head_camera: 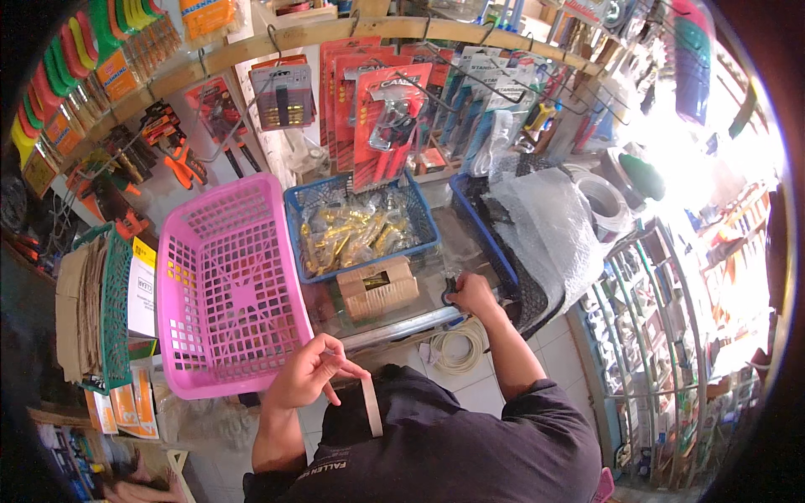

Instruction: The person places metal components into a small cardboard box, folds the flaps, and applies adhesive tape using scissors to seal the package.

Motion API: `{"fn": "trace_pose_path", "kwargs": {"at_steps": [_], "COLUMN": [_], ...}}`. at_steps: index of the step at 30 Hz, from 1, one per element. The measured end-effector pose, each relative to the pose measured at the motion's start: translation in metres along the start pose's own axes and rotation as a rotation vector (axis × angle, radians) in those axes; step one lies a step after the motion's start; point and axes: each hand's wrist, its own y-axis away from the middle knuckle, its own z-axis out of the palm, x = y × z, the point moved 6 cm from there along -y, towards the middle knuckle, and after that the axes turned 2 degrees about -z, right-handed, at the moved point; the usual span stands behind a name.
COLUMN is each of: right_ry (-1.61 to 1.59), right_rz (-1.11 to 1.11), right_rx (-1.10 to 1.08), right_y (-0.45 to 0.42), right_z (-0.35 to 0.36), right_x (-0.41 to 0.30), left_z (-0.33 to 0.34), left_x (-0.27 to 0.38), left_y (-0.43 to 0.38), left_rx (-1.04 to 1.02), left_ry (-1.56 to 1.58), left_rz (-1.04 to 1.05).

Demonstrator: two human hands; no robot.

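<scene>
From the fingertips of my left hand (308, 372) hangs a short strip of tan tape (372, 407), in front of the black shirt. My right hand (477, 294) grips black-handled scissors (449, 292) just above the metal front edge of the glass counter (434, 317). Between the hands lies a small cardboard box (393, 298) with a torn opening. Behind it, a blue plastic basket (431, 232) holds brass-coloured fittings (358, 232) in clear bags. The large pink basket (242, 292) stands tilted beside my left hand.
Bubble wrap (547, 220) fills a blue basket (484, 226) at right. Carded tools (393, 126) hang from a wooden rail (390, 26) overhead. A green basket (116, 314) with cardboard stands left. A coiled cable (456, 349) lies below the counter. Part of another person (148, 484) shows at lower left.
</scene>
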Motion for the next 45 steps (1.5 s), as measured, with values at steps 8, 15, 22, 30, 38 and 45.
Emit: {"fn": "trace_pose_path", "kwargs": {"at_steps": [8, 15, 22, 30, 38, 45], "right_ry": [-0.725, -0.868, -1.024, -0.784, -0.186, 0.196], "right_rz": [-0.299, -0.604, -0.532, -0.609, -0.491, -0.568], "right_rx": [-0.550, -0.838, -0.720, -0.517, -0.107, 0.040], "right_y": [0.106, 0.160, 0.147, 0.124, 0.085, 0.054], "right_z": [-0.006, -0.008, -0.022, -0.046, -0.061, -0.027], "right_x": [-0.090, -0.138, -0.124, -0.102, -0.062, -0.034], "left_z": [0.008, 0.012, 0.013, 0.014, 0.011, 0.013], "left_x": [-0.007, -0.005, -0.004, -0.004, -0.005, -0.001], "left_y": [-0.011, -0.044, -0.064, -0.081, -0.069, -0.052], "left_rx": [0.162, 0.143, 0.186, 0.390, 0.616, 0.699], "left_ry": [0.010, -0.060, -0.077, -0.207, -0.482, -0.786], "left_rz": [-0.024, -0.065, 0.006, 0.212, 0.592, 0.876]}}
